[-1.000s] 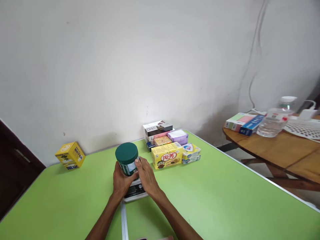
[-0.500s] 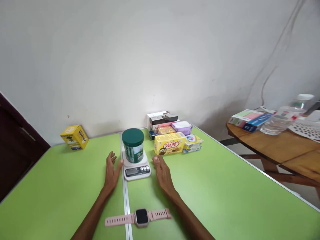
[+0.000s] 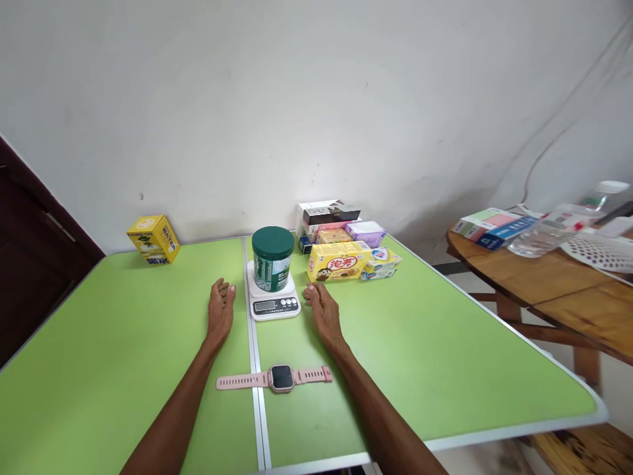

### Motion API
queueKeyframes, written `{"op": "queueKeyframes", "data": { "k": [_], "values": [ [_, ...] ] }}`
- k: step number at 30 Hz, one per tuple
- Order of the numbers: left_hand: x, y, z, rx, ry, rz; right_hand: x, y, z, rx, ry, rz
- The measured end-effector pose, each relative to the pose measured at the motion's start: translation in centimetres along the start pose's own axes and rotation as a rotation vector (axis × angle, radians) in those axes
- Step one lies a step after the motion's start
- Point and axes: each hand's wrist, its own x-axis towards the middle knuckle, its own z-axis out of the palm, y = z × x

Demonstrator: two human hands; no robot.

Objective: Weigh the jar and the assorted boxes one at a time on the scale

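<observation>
A green canister (image 3: 272,259) with a dark green lid stands upright on a white digital kitchen scale (image 3: 275,306). The scale's small display looks blank. To its left, my left hand (image 3: 220,309) rests on its edge, holding nothing, with the fingers loosely curved and apart from the scale. On the other side, my right hand (image 3: 324,311) is also bare, its fingers slightly bent near the scale's right edge and just in front of a yellow snack box (image 3: 339,262). A pink-strapped smartwatch (image 3: 281,378) lies flat between my forearms.
Several boxes and packs, among them a black-and-white box (image 3: 331,212) and a purple pack (image 3: 366,233), are grouped behind the right hand. A yellow box (image 3: 154,240) sits at the far left. A wooden table (image 3: 573,300) at right bears boxes and a clear plastic bottle (image 3: 548,231).
The camera view has tilted down, so the table's front edge now shows. My hands stay beside the scale, the left slightly farther from it. The canister stays on the scale.
</observation>
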Motion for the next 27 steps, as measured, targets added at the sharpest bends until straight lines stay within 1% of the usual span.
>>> {"op": "queueKeyframes", "data": {
  "k": [5, 9, 11, 13, 16, 19, 21, 23, 25, 27],
  "values": [
    [-0.1, 0.4, 0.0, 0.034, -0.007, -0.006, 0.3, 0.7, 0.1, -0.007, -0.003, 0.010],
    [-0.3, 0.6, 0.1, 0.037, -0.029, -0.009, 0.0, 0.3, 0.0, 0.016, 0.003, 0.004],
    [-0.5, 0.8, 0.2, 0.043, -0.032, 0.007, -0.1, -0.1, 0.1, 0.028, 0.017, -0.029],
    [-0.4, 1.3, 0.4, 0.072, -0.013, 0.069, 0.0, -0.6, 0.4, 0.026, 0.039, -0.092],
    [0.5, 3.0, 1.3, 0.138, -0.011, 0.213, 1.1, -1.4, 1.4, -0.003, 0.040, -0.197],
    [2.2, 5.6, 2.8, 0.171, -0.093, 0.305, 2.9, -2.5, 3.0, -0.039, 0.005, -0.235],
    [3.3, 7.3, 3.8, 0.189, -0.145, 0.325, 4.2, -3.3, 3.9, -0.060, -0.030, -0.236],
    [4.3, 8.7, 4.8, 0.222, -0.193, 0.316, 5.3, -3.9, 4.7, -0.074, -0.077, -0.239],
    [4.9, 9.4, 5.6, 0.255, -0.227, 0.297, 5.9, -4.5, 5.2, -0.072, -0.122, -0.238],
    [5.2, 9.8, 6.0, 0.269, -0.219, 0.288, 6.2, -4.9, 5.6, -0.064, -0.150, -0.228]
  ]
}}
